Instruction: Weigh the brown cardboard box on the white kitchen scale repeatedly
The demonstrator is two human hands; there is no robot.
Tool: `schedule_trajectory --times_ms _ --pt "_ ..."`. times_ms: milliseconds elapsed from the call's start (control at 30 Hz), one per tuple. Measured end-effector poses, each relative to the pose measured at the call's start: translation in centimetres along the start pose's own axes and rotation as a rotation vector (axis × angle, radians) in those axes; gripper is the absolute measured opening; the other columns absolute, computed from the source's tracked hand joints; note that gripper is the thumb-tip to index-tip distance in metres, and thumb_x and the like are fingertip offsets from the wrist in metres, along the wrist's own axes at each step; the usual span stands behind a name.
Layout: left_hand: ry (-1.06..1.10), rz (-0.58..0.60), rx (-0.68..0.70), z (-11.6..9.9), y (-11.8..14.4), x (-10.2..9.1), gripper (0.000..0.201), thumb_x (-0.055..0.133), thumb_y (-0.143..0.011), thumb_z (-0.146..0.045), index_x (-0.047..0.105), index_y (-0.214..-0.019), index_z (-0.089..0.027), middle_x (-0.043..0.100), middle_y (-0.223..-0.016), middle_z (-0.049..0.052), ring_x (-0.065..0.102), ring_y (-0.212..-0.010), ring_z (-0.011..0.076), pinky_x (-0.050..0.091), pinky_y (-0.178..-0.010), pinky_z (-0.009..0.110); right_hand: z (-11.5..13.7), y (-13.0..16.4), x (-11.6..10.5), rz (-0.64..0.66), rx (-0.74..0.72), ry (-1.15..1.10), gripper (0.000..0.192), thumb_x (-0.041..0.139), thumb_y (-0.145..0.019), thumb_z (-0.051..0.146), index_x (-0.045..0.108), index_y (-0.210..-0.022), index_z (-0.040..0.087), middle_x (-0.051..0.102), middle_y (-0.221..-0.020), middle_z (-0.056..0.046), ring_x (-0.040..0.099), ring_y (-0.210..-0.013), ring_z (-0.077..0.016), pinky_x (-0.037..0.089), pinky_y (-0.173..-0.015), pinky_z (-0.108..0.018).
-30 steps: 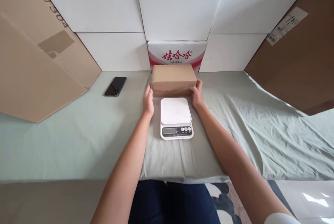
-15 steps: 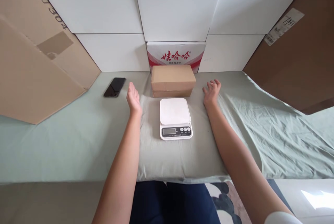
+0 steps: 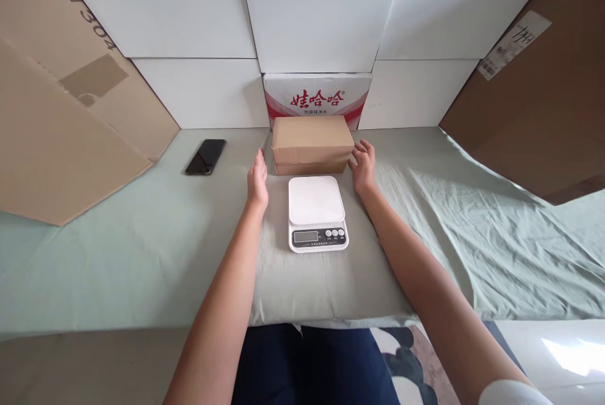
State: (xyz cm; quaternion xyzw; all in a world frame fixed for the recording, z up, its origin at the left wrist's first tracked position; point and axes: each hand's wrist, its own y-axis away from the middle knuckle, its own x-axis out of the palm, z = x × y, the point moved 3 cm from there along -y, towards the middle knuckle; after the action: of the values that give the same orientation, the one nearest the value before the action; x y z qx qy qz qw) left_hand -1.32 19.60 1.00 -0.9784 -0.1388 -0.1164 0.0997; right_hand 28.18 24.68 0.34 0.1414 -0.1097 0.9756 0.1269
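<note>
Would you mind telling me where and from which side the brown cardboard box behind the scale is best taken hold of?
Probably by its two short end faces, one hand from each side. The brown cardboard box lies flat, long side toward the person, with the scale close in front and a printed carton behind. The left hand and right hand are open beside those ends.

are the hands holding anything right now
Nothing is held: left hand is apart from the brown cardboard box; right hand is at its right end.
</note>
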Motion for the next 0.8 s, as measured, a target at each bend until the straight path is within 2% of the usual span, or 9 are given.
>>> schedule_trajectory --times_ms 100,233,400,633,700,800 --pt "-0.023 0.053 0.017 0.5 0.3 0.7 0.067 0.044 -0.093 -0.064 0.050 -0.148 -0.026 0.037 -0.164 0.004 0.030 -0.154 0.0213 0.025 -0.126 0.036 -0.3 0.6 1.2 0.112 -0.016 0.022 0.051 0.052 -0.080 0.038 0.047 -0.130 0.035 0.055 -0.142 0.000 0.053 -0.134 -0.0218 0.042 -0.116 -0.049" --pt "-0.026 0.132 0.061 0.7 0.6 1.4 0.066 0.046 -0.093 -0.066 0.052 -0.147 -0.028 0.045 -0.160 0.003 0.033 -0.153 0.0234 0.025 -0.127 0.039 0.3 1.8 2.4 0.241 -0.136 0.130 0.047 0.049 -0.083 0.037 0.051 -0.129 0.033 0.058 -0.140 0.002 0.052 -0.134 -0.0240 0.038 -0.120 -0.050" --pt "-0.044 0.145 0.085 0.8 0.6 1.6 0.066 0.047 -0.092 -0.067 0.053 -0.145 -0.029 0.047 -0.159 0.002 0.035 -0.152 0.0255 0.026 -0.127 0.042 1.4 2.6 2.9 0.237 -0.163 0.274 0.047 0.052 -0.082 0.034 0.052 -0.129 0.031 0.060 -0.139 0.001 0.051 -0.131 -0.0271 0.036 -0.120 -0.051" --pt "-0.121 0.139 0.087 1.3 0.2 1.1 0.066 0.047 -0.093 -0.066 0.052 -0.145 -0.026 0.046 -0.159 0.006 0.035 -0.152 0.0254 0.026 -0.126 0.044 2.3 3.2 3.5 0.254 -0.165 0.316 0.056 0.054 -0.080 0.031 0.047 -0.136 0.028 0.058 -0.144 -0.003 0.047 -0.136 -0.0278 0.033 -0.123 -0.052" --pt "-0.149 0.150 0.130 0.7 0.4 1.1 0.064 0.046 -0.095 -0.063 0.051 -0.146 -0.025 0.047 -0.159 0.007 0.036 -0.152 0.0252 0.026 -0.126 0.044 2.7 3.4 3.8 0.265 -0.203 0.312 0.060 0.055 -0.081 0.032 0.042 -0.141 0.029 0.054 -0.148 -0.003 0.044 -0.140 -0.0275 0.031 -0.125 -0.052" --pt "-0.199 0.172 0.249 -1.4 1.5 1.1 0.061 0.043 -0.097 -0.061 0.052 -0.146 -0.024 0.052 -0.155 0.008 0.038 -0.151 0.0260 0.029 -0.125 0.045 4.0 4.0 4.2 0.288 -0.292 0.313 0.066 0.054 -0.085 0.040 0.033 -0.148 0.032 0.044 -0.157 -0.002 0.037 -0.147 -0.0262 0.028 -0.127 -0.050"
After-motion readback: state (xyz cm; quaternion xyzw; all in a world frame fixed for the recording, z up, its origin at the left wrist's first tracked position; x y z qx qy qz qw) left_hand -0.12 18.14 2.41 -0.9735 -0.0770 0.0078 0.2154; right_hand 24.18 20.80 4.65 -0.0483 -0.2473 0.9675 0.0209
